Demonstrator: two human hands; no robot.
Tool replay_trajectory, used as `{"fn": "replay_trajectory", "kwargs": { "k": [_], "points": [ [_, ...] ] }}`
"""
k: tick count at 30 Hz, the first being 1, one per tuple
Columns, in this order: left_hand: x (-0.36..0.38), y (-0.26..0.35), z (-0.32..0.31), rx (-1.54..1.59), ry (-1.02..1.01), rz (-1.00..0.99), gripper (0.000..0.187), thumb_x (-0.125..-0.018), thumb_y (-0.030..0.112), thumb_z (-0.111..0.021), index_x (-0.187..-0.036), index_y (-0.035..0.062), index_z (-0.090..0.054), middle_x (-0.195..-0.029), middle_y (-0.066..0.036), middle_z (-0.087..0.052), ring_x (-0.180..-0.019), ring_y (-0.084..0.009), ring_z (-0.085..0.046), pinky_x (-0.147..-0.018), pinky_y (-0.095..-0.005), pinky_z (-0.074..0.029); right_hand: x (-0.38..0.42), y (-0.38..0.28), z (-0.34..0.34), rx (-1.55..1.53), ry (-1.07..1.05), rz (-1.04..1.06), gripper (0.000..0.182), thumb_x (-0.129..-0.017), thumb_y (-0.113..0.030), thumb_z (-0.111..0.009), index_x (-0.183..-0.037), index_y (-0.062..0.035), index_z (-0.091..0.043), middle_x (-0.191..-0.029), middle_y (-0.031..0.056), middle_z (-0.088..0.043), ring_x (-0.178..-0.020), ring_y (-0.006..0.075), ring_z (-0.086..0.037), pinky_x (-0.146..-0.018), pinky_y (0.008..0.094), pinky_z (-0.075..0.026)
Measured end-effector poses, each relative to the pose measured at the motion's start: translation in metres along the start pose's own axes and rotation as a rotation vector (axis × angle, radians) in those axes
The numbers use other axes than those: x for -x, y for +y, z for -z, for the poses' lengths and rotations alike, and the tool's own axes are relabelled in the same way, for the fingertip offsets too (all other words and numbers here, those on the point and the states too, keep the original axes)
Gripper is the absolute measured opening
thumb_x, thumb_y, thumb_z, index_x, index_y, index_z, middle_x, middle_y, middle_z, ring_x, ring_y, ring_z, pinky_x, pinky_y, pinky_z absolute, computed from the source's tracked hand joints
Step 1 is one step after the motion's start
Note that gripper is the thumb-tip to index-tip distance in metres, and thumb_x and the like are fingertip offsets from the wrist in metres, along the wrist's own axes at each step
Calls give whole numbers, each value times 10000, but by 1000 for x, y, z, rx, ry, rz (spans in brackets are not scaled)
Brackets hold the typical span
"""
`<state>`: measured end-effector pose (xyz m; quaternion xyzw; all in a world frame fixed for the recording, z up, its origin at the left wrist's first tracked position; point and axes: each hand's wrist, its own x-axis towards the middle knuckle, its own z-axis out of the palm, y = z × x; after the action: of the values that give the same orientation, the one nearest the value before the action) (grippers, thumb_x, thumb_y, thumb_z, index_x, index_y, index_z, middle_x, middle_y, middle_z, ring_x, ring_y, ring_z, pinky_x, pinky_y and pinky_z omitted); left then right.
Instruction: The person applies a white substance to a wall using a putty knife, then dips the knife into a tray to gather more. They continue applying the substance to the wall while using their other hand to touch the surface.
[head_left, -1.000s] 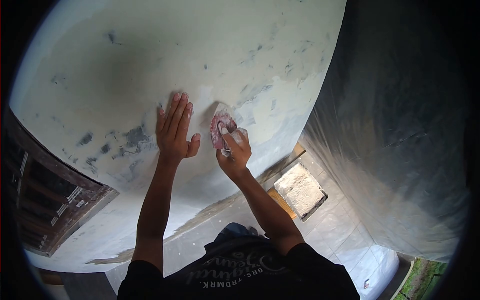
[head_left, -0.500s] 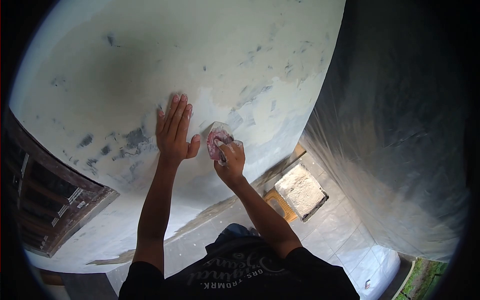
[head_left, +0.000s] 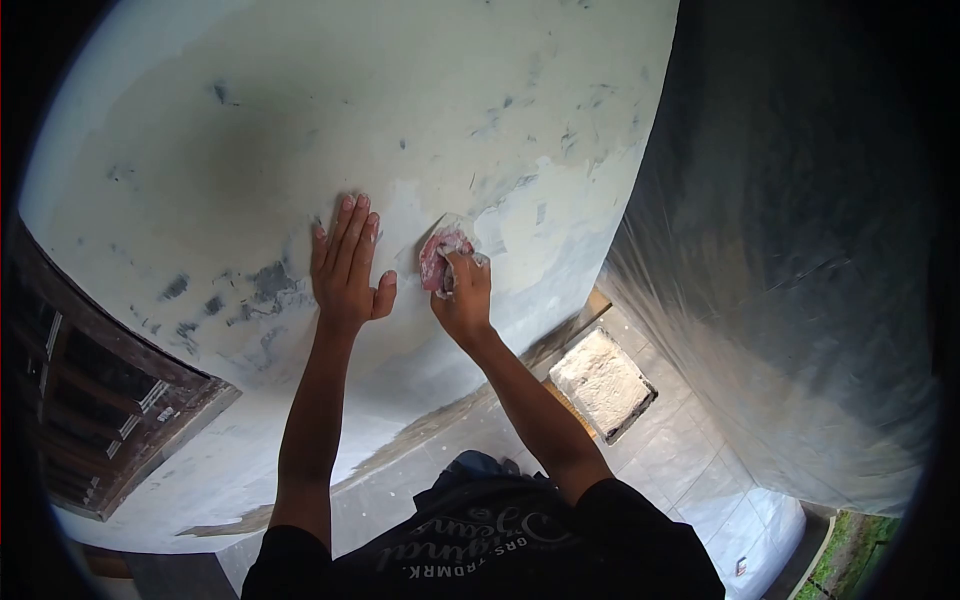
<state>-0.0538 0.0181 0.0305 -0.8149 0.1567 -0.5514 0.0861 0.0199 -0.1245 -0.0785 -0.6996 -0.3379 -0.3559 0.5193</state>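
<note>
The right hand (head_left: 466, 298) clasps the scraper (head_left: 434, 262), blade pointing far, right of the left hand (head_left: 346, 280) flat on the wall (head_left: 290, 120).

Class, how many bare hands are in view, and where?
2: the left hand, flat against the patchy off-white wall; the right hand, gripping a red-and-white tool.

So there was a dark brown slatted window frame (head_left: 90, 400) off to the left, plus a big cloudy plastic sheet (head_left: 780, 300) on the right, pretty dark up top. Grey tiled floor (head_left: 672, 445) below looked brighter toward the green grass (head_left: 850, 545), bottom right.
</note>
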Motion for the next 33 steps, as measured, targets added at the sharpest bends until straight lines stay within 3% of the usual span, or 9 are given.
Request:
{"fn": "replay_trajectory", "kwargs": {
  "k": [5,9,12,13,17,21,26,29,33],
  "points": [
    [0,0,0,17,11,-2,519,-911,291,-347,-1257,-51,-529,-1341,-188,-529,-1320,-311,-439,-1161,-465,-98,89,-40,24,-70,-89,-70,535,-580,76,-662,-1091,-49,-563,-921,137,-607,-845,345,-570,-801,431,-411],
    [0,0,0,2,-7,-5,521,-913,292,-345,-1255,-55,-529,-1342,-188,-528,-1322,-312,-435,-1162,-465,-96,86,-44,35,-81,-63,-129,465,-629,68,-681,-1070,-32,-574,-900,155,-622,-812,354,-596,-728,409,-456],
    [-1,-1,0,3,2,-6,523,-915,294,-344,-1257,-55,-528,-1342,-186,-529,-1323,-310,-435,-1162,-462,-96,55,-44,44,-300,158,-386,377,-719,68,-646,-1088,21,-586,-800,95,-605,-647,154,-554,-613,256,-453],
    [-1,-1,0,8,7,-8,524,-916,296,-343,-1259,-55,-527,-1343,-184,-529,-1323,-310,-434,-1163,-461,-95,49,-39,47,-351,146,-485,393,-724,80,-630,-1111,40,-577,-817,73,-603,-694,120,-534,-664,246,-458],
    [-1,0,0,9,13,-9,525,-916,299,-347,-1260,-53,-528,-1345,-181,-528,-1326,-310,-431,-1163,-461,-93,2,-29,56,-209,326,-217,382,-730,77,-638,-1104,57,-561,-889,123,-618,-783,176,-596,-691,297,-484],
    [-1,0,0,14,1,-2,530,-916,305,-352,-1272,-52,-516,-1352,-180,-521,-1328,-312,-427,-1162,-465,-93,-51,-22,43,-69,476,-78,395,-692,87,-642,-1075,32,-560,-908,166,-610,-796,309,-606,-724,345,-494],
    [0,-1,0,20,1,-7,539,-918,310,-341,-1284,-51,-501,-1354,-188,-517,-1327,-316,-429,-1161,-468,-90,-68,-23,1,-58,317,-141,468,-680,72,-637,-1129,2,-524,-962,186,-597,-870,388,-547,-768,435,-452],
    [2,-2,1,23,-20,-27,552,-936,303,-319,-1342,-60,-411,-1373,-233,-478,-1338,-385,-390,-1147,-502,-76,-23,-34,-26,-109,177,-191,483,-660,61,-630,-1117,-9,-488,-930,195,-576,-872,390,-526,-766,458,-421],
    [2,-2,0,30,-5,-26,550,-924,286,-321,-1340,-62,-406,-1370,-247,-474,-1333,-396,-393,-1148,-505,-66,64,-62,-23,-171,7,11,425,-622,53,-646,-1010,-39,-500,-857,155,-582,-766,364,-548,-732,456,-404]
  ]
}}
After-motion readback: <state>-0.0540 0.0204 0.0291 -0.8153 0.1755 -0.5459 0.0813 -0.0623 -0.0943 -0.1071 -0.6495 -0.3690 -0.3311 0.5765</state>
